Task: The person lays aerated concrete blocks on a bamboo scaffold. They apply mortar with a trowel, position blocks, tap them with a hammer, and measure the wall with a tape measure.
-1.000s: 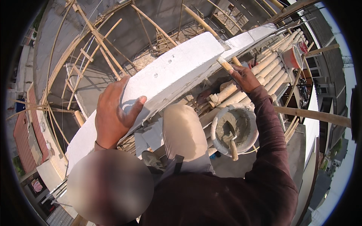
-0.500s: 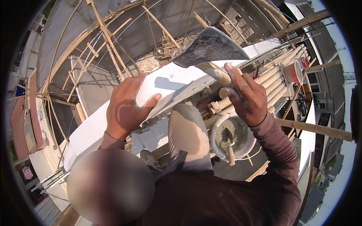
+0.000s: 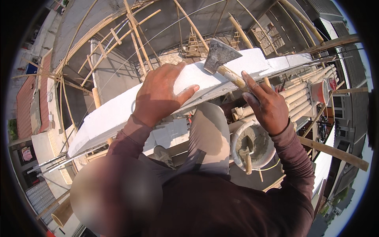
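Observation:
My right hand [image 3: 270, 106] is closed around the wooden handle of a hatchet [image 3: 222, 56] with a broad, grey, mortar-stained metal head. The hatchet head lies low at the top of a row of white lightweight blocks [image 3: 197, 81], seemingly touching it. To the left, my left hand [image 3: 160, 93] rests on the same blocks, thumb spread from the fingers, which reach over the far edge. A round bucket [image 3: 235, 152] of grey mortar sits below my right hand. A trowel [image 3: 248, 160] with a wooden handle stands in the mortar.
Stacked bamboo poles [image 3: 296, 94] and a red-and-white bucket [image 3: 319, 91] are at the right. Loose pale blocks [image 3: 169, 132] lie beside my leg. Bamboo scaffolding [image 3: 136, 31] crosses the deep space beyond the wall. A timber beam [image 3: 335, 152] juts out right.
The hatchet head has come down from above the wall to the block top. My left hand remains on the blocks, while the whole view has shifted slightly.

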Demonstrator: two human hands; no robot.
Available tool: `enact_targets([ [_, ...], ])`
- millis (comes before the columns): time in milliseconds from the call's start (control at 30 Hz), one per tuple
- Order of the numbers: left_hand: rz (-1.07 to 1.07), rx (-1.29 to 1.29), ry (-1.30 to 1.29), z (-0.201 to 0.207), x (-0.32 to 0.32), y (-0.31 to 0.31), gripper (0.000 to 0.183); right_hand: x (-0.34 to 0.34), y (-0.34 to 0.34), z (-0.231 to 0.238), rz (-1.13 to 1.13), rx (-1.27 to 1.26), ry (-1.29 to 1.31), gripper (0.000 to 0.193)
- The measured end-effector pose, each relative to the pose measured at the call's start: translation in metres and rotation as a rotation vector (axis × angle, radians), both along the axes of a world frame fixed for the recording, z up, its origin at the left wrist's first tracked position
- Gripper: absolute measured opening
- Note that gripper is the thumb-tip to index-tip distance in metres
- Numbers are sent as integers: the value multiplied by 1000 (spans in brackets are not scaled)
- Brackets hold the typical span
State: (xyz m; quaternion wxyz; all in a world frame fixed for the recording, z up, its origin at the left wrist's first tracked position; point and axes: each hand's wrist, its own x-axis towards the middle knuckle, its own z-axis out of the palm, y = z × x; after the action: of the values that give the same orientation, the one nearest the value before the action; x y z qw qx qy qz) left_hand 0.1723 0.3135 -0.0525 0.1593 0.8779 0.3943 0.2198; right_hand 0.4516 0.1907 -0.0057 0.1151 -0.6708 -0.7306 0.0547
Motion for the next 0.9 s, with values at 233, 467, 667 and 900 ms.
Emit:
enact_targets([
  [233, -80, 192, -256, -6, -9, -1, 61, -6, -14, -17, 31, 83, 106, 60],
  [467, 188, 309, -95, 9, -159, -68, 45, -1, -9, -10, 101, 26, 136, 58],
  [667, 390, 177, 326, 27, -249, -81, 62, -1, -5, -3, 99, -81, 173, 54],
  [900, 376, 43, 199, 15, -263, -79, 55, -1, -6, -1, -2, -181, 170, 53],
])
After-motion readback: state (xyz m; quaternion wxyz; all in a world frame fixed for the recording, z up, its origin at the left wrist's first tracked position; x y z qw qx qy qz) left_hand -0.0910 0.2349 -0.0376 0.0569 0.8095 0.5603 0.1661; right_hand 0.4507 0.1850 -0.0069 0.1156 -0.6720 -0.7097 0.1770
